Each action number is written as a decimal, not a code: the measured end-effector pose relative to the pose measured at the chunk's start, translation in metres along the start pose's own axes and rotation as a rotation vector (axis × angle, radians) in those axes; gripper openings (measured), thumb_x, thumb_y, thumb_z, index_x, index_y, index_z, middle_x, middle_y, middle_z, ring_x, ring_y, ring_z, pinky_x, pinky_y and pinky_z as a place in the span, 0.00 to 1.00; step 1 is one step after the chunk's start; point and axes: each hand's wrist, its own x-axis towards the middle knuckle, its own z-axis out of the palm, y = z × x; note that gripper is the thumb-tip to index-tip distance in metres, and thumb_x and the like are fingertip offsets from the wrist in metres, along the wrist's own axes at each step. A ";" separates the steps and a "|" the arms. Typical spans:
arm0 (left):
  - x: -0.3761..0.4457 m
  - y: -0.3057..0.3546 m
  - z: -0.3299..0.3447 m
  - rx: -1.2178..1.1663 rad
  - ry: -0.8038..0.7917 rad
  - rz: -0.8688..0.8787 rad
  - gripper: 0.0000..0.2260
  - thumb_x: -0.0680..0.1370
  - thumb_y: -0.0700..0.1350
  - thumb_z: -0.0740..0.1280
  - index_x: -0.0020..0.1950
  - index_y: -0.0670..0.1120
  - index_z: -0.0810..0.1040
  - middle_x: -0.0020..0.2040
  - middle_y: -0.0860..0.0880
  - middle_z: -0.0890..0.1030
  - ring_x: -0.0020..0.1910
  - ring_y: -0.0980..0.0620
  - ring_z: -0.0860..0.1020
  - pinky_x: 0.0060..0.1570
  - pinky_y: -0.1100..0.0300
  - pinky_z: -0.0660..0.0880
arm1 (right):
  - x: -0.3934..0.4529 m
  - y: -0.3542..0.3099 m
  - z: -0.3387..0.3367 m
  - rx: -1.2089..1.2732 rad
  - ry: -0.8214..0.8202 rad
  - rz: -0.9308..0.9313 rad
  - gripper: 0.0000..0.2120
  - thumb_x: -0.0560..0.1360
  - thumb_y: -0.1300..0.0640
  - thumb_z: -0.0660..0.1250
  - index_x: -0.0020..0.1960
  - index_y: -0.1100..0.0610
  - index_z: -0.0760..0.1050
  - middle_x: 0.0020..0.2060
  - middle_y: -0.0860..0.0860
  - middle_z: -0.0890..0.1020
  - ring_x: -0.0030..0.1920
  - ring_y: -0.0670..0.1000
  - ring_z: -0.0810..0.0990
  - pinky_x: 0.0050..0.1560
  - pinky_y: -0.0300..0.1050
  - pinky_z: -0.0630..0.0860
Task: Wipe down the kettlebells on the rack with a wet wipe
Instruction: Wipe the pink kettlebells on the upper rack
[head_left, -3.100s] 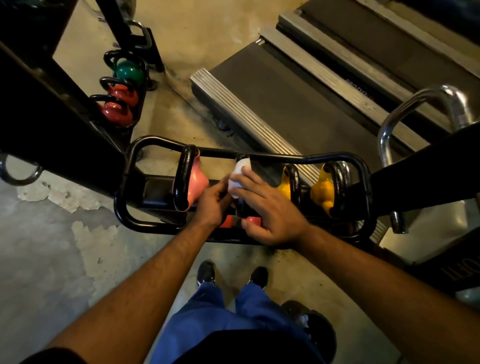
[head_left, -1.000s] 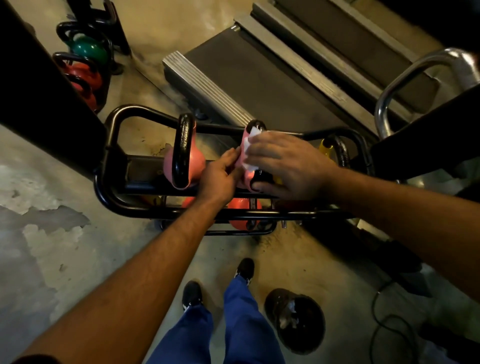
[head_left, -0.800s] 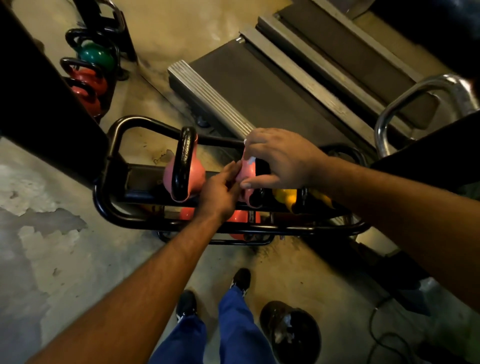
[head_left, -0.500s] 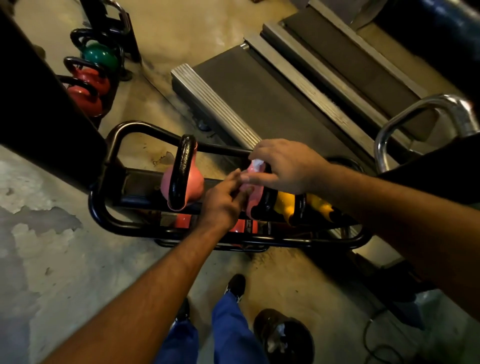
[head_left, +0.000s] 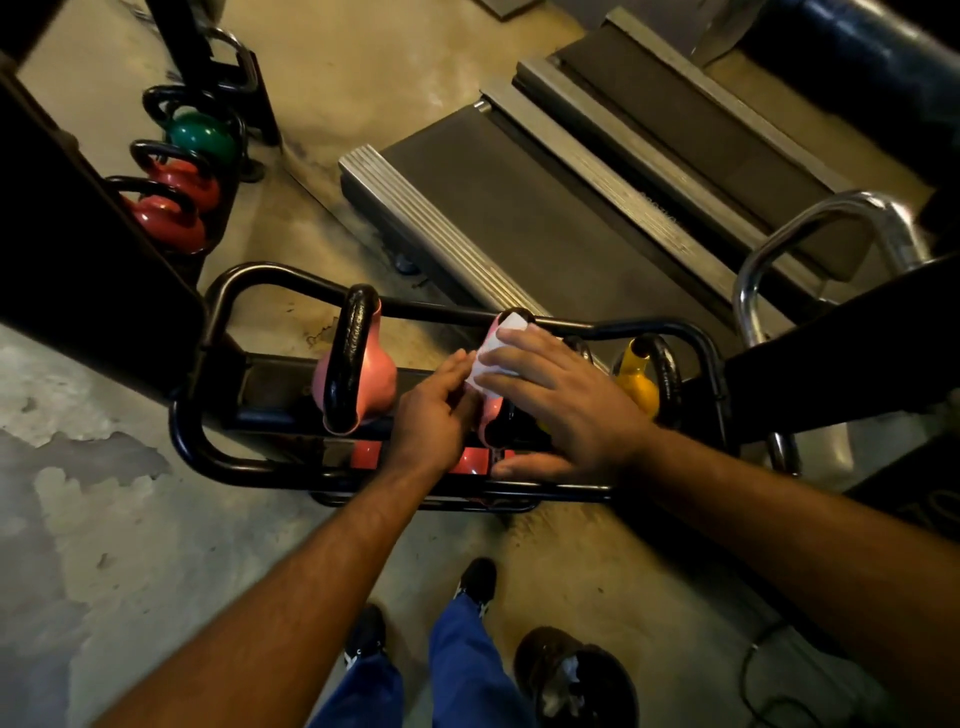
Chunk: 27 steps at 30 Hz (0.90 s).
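Observation:
A black tubular rack holds kettlebells on its top shelf. A pink kettlebell with a black handle stands at the left. A second pink kettlebell sits in the middle, mostly hidden by my hands. My right hand lies over it and presses a white wet wipe against its upper part. My left hand rests flat against its left side, fingers together. A yellow kettlebell stands at the right. Red kettlebells show on the lower shelf.
A second rack at the far left holds a green kettlebell and two red ones. Treadmill decks lie behind the rack. A chrome rail rises at the right. A dark bin with crumpled wipes and a cable lie by my feet.
My right hand slid down from the top of the middle pink kettlebell's handle and now spreads over its body with the wipe. My left hand stayed against its side.

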 end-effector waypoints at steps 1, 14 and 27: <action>0.000 -0.001 -0.001 -0.030 -0.001 -0.019 0.21 0.81 0.52 0.65 0.74 0.52 0.71 0.71 0.52 0.76 0.70 0.55 0.73 0.69 0.50 0.72 | -0.001 -0.001 0.001 -0.001 -0.006 -0.003 0.39 0.75 0.28 0.59 0.74 0.56 0.71 0.75 0.56 0.69 0.79 0.56 0.60 0.80 0.53 0.54; -0.006 0.004 -0.014 -0.238 -0.028 -0.070 0.21 0.80 0.51 0.65 0.73 0.53 0.70 0.71 0.54 0.74 0.66 0.61 0.74 0.67 0.59 0.74 | 0.053 -0.024 0.025 1.133 0.376 0.701 0.29 0.81 0.41 0.57 0.79 0.50 0.62 0.66 0.40 0.72 0.59 0.26 0.72 0.58 0.30 0.72; -0.009 0.000 -0.016 -0.297 -0.060 -0.092 0.19 0.82 0.49 0.64 0.74 0.52 0.71 0.64 0.51 0.81 0.63 0.54 0.79 0.62 0.48 0.78 | 0.005 -0.061 0.042 0.606 0.339 0.407 0.43 0.76 0.37 0.63 0.82 0.59 0.53 0.82 0.52 0.49 0.82 0.47 0.47 0.80 0.53 0.56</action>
